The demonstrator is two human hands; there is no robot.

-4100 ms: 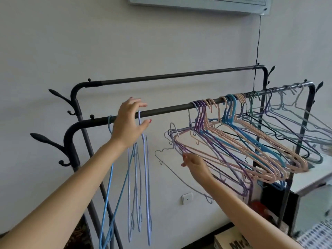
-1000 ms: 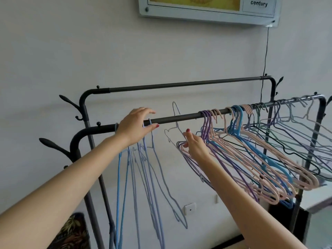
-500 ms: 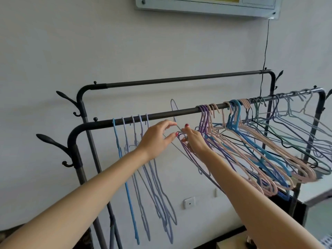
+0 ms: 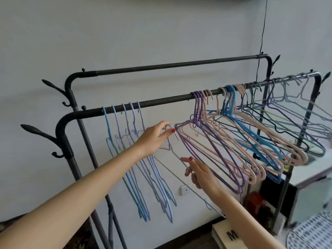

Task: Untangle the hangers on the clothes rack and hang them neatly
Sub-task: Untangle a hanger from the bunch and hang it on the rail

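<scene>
A black double-bar clothes rack stands against the wall. Several blue and lilac hangers hang straight and evenly spaced at the left of its front bar. A tangled bunch of purple, pink and blue hangers hangs slanted at the middle and right. A thin lilac-grey wire hanger is off the bar, below it, between the two groups. My left hand pinches this hanger near its hook. My right hand holds its lower wire, just left of the purple hangers.
Thin grey, green and dark hangers crowd the bar's right end. Hook arms stick out from the rack's left post. A cardboard box and a white cabinet stand at the lower right. A black cord runs down the wall.
The thin wire hanger has come down from the bar. My left hand moved right and now pinches it near the hook; my right hand dropped lower along its wire.
</scene>
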